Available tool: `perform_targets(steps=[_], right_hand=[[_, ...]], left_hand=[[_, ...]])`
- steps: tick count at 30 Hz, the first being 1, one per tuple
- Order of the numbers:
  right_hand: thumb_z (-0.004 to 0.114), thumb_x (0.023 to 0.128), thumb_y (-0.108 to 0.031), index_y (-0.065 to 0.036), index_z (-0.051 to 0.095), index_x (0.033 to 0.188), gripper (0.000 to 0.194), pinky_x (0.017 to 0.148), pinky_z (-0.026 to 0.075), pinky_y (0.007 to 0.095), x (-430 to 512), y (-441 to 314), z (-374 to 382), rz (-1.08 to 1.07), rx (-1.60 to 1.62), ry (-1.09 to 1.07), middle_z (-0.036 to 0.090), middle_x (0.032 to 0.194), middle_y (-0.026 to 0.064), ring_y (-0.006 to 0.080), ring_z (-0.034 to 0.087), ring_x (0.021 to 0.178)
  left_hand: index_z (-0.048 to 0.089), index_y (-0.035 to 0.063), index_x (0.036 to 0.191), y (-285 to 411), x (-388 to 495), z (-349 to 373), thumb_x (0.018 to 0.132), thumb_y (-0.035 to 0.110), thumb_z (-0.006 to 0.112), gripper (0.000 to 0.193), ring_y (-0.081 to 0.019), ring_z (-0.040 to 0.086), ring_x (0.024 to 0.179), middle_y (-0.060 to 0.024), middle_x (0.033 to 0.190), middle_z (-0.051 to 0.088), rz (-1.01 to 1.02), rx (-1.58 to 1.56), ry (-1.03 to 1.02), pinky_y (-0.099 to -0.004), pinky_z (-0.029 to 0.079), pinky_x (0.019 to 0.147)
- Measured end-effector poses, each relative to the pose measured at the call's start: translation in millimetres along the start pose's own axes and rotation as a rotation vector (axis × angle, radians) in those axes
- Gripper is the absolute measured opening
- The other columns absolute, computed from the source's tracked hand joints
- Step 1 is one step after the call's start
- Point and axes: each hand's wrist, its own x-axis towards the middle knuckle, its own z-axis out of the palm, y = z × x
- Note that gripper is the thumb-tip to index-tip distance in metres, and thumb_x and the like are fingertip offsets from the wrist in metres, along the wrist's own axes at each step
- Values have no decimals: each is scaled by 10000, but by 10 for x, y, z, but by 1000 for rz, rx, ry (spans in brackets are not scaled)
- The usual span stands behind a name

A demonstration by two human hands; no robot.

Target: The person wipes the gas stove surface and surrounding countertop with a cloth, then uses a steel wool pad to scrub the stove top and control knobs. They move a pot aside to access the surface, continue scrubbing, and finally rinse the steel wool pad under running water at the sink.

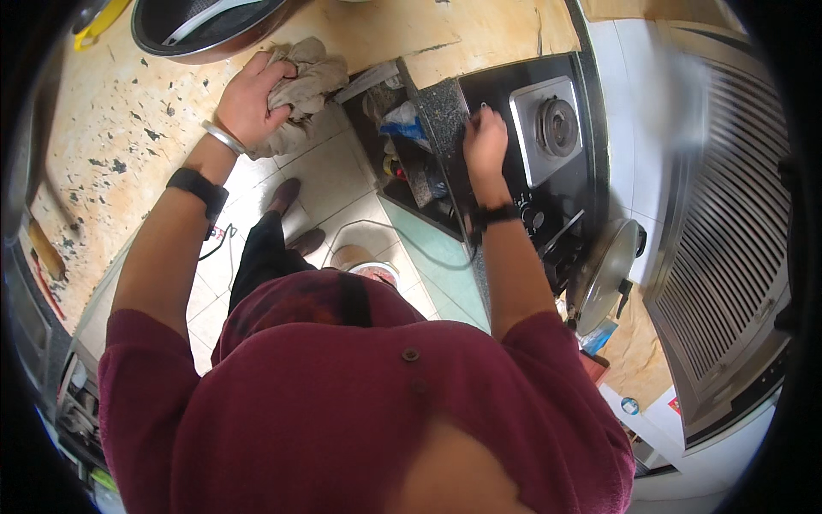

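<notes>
My left hand [252,96] grips a crumpled beige cloth [309,80] at the edge of the worn, tan-covered counter [186,103]. Part of the cloth hangs past that edge over the floor. Just beyond it stands a dark frying pan [212,38] with a light-coloured utensil [209,18] lying in it. My right hand [486,142] is at the front of a black-topped stove [478,83], its fingers curled close to the surface. Whether anything is between those fingers is hidden. The burner [556,126] sits in a silver plate to the right of that hand.
Below the stove front, an open cabinet [411,148] holds bags and containers. A large glass lid [603,283] stands tilted beside my right forearm. A slatted range hood [719,225] is at far right. A cable [411,232] and a tub [376,271] are by my feet.
</notes>
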Motion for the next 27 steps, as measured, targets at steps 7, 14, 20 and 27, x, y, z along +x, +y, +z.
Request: perform_targets(steps=[7,14,20,27], right_hand=[[651,762,-48,-18,527,803,134,715,448,474,453,-79,285,-226,-15,141,571,826,177,387,548,821],[669,750,-55,-31,522,783,153,718,441,469,42,-39,67,40,-9,33,563,793,161,377,552,813],[673,772,-107,-16,584,848,148,751,462,468,601,-228,317,-23,-22,95,608,833,188,386,575,841],[695,761,-127,-32,562,769,164,736,462,468,218,-182,178,69,-62,109,592,823,167,382,567,837]], left_hand=[[567,114,1049,3,-5,11,626,115,663,434,-362,551,888,-138,972,516,-12,-16,17,-410,486,756],[569,115,1042,25,3,2,625,124,676,431,-360,554,886,-137,973,518,-23,-17,24,-410,490,752],[570,116,1038,6,-5,5,619,125,683,434,-360,557,895,-138,980,521,-35,11,-5,-407,492,761],[565,110,1049,37,12,-17,624,104,685,442,-381,550,912,-156,1005,526,-29,11,15,-418,484,780]])
